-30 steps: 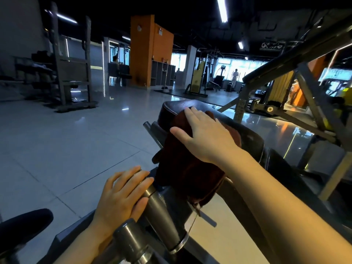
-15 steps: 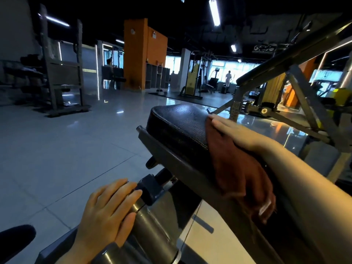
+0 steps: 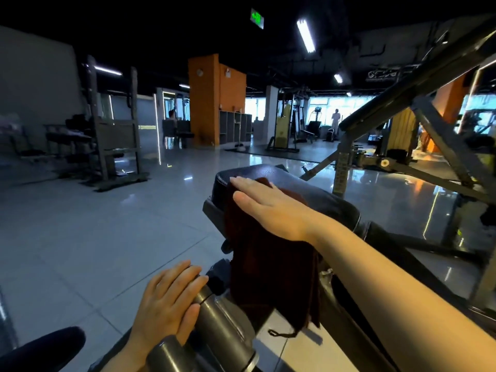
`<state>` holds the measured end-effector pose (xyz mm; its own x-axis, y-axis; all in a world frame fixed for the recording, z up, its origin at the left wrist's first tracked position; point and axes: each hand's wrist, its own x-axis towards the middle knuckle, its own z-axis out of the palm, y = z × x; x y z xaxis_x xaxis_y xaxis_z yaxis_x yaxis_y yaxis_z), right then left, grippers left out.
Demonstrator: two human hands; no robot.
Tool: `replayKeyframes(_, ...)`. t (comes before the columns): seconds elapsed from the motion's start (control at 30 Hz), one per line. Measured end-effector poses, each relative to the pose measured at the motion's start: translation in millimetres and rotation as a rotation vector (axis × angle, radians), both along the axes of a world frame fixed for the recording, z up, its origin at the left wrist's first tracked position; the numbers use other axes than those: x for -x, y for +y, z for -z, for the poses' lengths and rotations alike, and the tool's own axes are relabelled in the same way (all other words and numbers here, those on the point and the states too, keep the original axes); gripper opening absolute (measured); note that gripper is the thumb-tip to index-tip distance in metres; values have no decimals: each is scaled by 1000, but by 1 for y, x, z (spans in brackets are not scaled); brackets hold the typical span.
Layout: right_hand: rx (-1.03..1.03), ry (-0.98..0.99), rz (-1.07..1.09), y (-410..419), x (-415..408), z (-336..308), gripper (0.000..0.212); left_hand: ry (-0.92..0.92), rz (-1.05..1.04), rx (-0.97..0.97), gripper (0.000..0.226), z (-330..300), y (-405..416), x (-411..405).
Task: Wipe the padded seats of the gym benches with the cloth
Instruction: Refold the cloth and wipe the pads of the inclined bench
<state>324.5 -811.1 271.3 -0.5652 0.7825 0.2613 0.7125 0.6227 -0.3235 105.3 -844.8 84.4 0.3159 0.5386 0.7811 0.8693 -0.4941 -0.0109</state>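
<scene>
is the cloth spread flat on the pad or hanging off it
Hanging off: the cloth drapes over the pad edge, pressed on top by the flat right hand.

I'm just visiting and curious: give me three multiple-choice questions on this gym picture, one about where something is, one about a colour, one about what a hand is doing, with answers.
1. Where does the dark reddish-brown cloth lie?
A. on the floor
B. draped over the black padded seat
C. on a shelf

2. What colour is the big pillar behind?
A. orange
B. green
C. white

3. How is the right hand?
A. clenched in a fist
B. hanging free
C. flat, pressing the cloth

Answers: 1 B, the cloth hangs over the seat's near edge. 2 A, its faces are plainly orange. 3 C, straight fingers lie on the cloth; the left hand rests on a grey metal tube.
</scene>
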Motion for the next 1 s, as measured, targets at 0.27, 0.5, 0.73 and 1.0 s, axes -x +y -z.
replayKeyframes(0.27,117,133,59,3,-41,0,50,19,15,-10,42,2,4,3)
replayKeyframes(0.5,112,224,218,62,-80,6,76,-9,52,-49,42,7,11,3)
replayKeyframes(0.73,80,99,225,55,-68,6,76,2,30,-28,41,9,11,6)
replayKeyframes(1.0,-25,-5,102,-12,-38,11,86,66,-24,59,43,6,6,7)
